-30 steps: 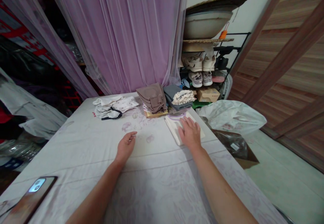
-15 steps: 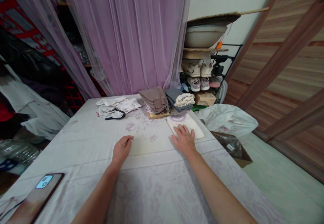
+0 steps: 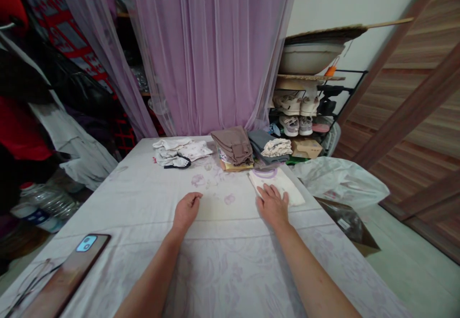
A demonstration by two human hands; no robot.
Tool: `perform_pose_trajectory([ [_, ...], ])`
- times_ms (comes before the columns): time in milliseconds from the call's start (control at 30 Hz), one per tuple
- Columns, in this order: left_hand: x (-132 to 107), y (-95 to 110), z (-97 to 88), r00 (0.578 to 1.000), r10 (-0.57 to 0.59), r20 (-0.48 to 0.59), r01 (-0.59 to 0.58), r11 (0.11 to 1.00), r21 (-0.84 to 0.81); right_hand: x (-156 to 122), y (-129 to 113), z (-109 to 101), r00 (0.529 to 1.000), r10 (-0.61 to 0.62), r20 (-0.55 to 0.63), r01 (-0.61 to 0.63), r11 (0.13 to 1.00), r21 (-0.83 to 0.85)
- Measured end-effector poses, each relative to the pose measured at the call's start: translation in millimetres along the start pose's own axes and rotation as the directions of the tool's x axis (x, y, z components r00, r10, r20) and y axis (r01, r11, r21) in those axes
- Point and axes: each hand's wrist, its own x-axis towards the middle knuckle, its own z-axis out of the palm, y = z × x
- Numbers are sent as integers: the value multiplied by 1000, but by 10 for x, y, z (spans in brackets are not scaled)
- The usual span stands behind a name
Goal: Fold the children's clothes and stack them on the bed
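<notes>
The left hand (image 3: 186, 211) lies loosely curled and empty on the pale floral sheet (image 3: 230, 270), while the right hand (image 3: 273, 207) rests flat, fingers spread, on a folded white cloth (image 3: 278, 176).

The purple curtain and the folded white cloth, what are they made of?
The purple curtain looks like thin, sheer net, because dark things show through it. The folded cloth looks like soft, matte fabric, maybe cotton, lying flat under the right hand; I can't be sure.

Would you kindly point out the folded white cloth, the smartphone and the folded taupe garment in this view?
Folded white cloth (image 3: 292, 192): head view, on its uncovered right end.
Smartphone (image 3: 68, 274): head view, on the middle of its back.
Folded taupe garment (image 3: 232, 144): head view, on its top fold.
</notes>
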Motion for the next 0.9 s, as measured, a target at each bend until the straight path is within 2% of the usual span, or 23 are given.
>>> perform_pose_trajectory([
  [300, -5, -49, 33, 1000, 18, -9, -18, 1000, -25, -222, 115, 107, 986, -84, -142, 82, 996, -21],
  [400, 17, -73, 51, 1000, -7, -22, 6, 999, -52, -269, -25, 136, 968, -152, -202, 158, 987, 14],
  [567, 150, -147, 18, 997, -71, -34, 69, 996, -56, -148, -443, 169, 929, -297, -223, 329, 936, 125],
  [633, 280, -193, -59, 999, -41, -31, 42, 999, 21, -64, -564, 218, 917, -319, -239, 364, 914, 179],
  [700, 476, -235, -178, 998, 50, -44, -43, 987, 157, 7, -621, 293, 910, -319, -264, 382, 894, 233],
  [800, 881, -244, -390, 979, 195, -53, -156, 896, 416, 58, -617, 408, 911, -287, -297, 377, 873, 310],
  [833, 1034, -227, -453, 977, 207, -52, -154, 854, 498, 60, -607, 434, 913, -277, -301, 373, 866, 334],
  [900, 1340, -170, -544, 986, 158, -51, -92, 779, 620, 51, -592, 452, 918, -262, -297, 364, 853, 374],
])
